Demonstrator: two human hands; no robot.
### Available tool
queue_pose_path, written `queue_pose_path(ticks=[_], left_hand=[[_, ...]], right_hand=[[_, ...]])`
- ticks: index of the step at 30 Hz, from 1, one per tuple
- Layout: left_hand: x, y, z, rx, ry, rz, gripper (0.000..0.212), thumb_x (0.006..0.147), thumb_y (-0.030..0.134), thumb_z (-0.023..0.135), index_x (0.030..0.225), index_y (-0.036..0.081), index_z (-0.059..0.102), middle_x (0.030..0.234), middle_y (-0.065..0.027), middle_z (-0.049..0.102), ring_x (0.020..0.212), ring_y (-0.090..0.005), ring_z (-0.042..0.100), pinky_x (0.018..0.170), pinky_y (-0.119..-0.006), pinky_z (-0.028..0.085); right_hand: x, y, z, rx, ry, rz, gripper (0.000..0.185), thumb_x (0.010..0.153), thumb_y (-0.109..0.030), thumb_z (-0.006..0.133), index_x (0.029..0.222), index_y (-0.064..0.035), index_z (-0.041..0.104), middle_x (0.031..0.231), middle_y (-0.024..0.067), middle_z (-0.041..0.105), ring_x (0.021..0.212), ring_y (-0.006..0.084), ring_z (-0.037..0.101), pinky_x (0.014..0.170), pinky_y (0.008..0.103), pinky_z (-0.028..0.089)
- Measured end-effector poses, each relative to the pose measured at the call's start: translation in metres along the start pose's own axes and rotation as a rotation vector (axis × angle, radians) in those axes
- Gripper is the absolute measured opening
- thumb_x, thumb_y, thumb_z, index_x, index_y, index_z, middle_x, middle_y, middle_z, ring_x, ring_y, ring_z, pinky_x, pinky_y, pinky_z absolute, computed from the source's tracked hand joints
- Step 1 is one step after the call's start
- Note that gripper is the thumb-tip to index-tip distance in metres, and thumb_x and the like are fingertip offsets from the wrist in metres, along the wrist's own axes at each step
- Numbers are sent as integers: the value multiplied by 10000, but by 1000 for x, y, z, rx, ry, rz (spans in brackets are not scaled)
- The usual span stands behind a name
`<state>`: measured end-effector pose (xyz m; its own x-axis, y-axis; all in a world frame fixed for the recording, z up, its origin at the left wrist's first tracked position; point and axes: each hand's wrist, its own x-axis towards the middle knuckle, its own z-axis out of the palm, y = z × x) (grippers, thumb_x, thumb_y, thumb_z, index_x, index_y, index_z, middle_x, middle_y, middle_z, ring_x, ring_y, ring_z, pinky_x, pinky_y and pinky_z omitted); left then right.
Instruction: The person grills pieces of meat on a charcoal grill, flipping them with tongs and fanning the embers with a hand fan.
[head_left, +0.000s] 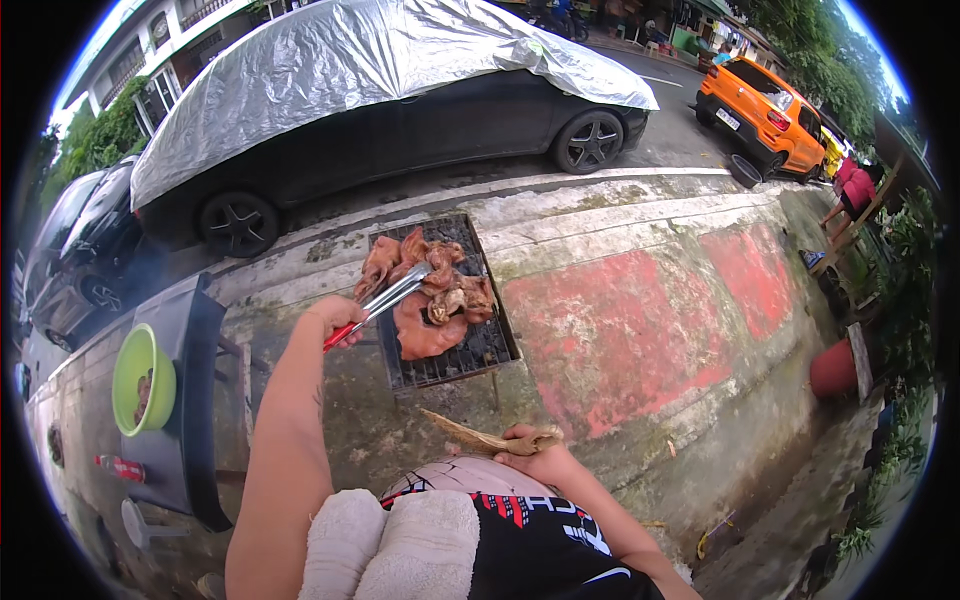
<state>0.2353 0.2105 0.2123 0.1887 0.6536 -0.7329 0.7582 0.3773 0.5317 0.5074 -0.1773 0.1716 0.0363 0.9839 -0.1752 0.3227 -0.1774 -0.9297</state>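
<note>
My left hand (339, 315) grips metal tongs (394, 291) by their red handles. The tongs' tips lie over several pieces of reddish-brown meat (426, 337) on a charcoal grill (475, 358); whether they pinch a piece, I cannot tell. Dark coals show beneath the grate bars. Close to my belly, my right hand (536, 454) holds a woven hand fan (469, 435) by its bundled handle, with the blade pointing left towards the grill's near side. A white towel (420, 551) hangs down my front.
Left of me, a dark table (196, 420) bears a green basin (166, 397) with meat inside and a red-labelled bottle (124, 468). A foil-covered car (450, 120) stands behind the grill. At right are a red pot (834, 371), an orange car (780, 124) and a bending person (857, 191).
</note>
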Motion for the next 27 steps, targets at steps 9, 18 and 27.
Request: queue_pose_path(ticks=[9,18,27], left_hand=[[-45,3,22,155,99,126,318,962,321,631,942,3,637,697,-90,642,554,-184,626,471,-323,505],[-93,-115,56,-293,366,372,276,970,289,638,939,27,554,687,-44,571,510,-127,537,438,-286,455],[-27,-269,119,-1080,487,58,363,982,416,594,929,69,501,627,-67,518,463,-202,511,397,-375,440]], right_hand=[[6,5,-2,-104,7,-100,412,815,-354,814,1014,-31,655,818,108,669,763,201,642,704,342,522],[-9,1,-15,-110,82,-82,450,816,-404,800,1042,-37,673,832,121,676,789,238,662,723,354,523],[4,20,6,-92,-1,-104,421,840,-359,798,1060,-26,662,864,96,686,820,173,635,746,338,512]])
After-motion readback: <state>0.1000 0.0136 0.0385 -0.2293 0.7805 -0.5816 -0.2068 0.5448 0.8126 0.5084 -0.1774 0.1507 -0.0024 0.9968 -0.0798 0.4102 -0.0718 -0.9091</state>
